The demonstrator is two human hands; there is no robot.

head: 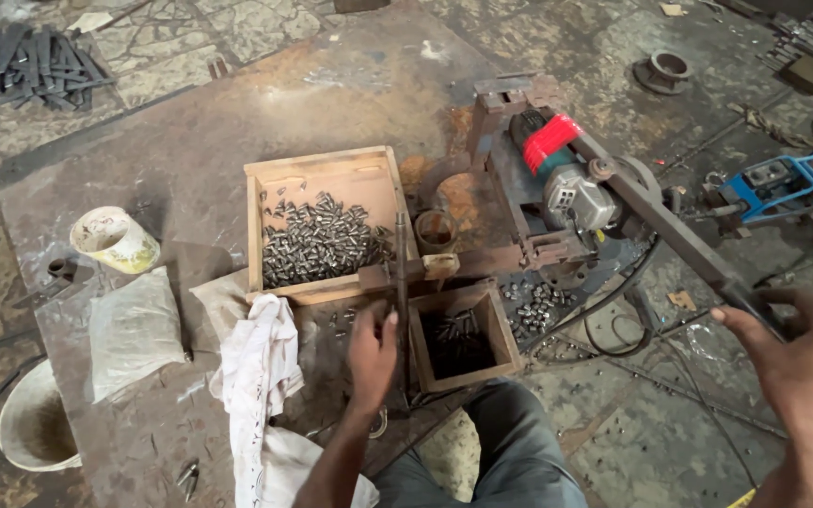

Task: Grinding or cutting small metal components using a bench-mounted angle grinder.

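The left hand [372, 350] is pinched closed on a thin, dull grey steel rod [400, 282] that runs away from the person, just left of the small dark wooden box [463, 339], the landmark here. The right hand [806, 367], well to the right of that box, is curled shut round the end of a long rusty flat-bar lever [670, 226]. The lever carries a grey angle grinder with red tape on its body [566, 179], mounted up and right of the box.

Judging by the piles, a good deal of cutting looks done. The larger pale wooden tray [322, 221], up and left of the box, holds a heap of short shiny metal cut pieces [317, 243]; a few more lie inside the box and scattered just right of it. The rod in hand is still uncut along the length that shows.

Left of the box lie a crumpled white cloth [261, 376], a dusty grey sack [134, 329] and a stained round plastic cup [115, 240], all on a rusted steel floor plate [190, 169] with a rough, pitted surface.
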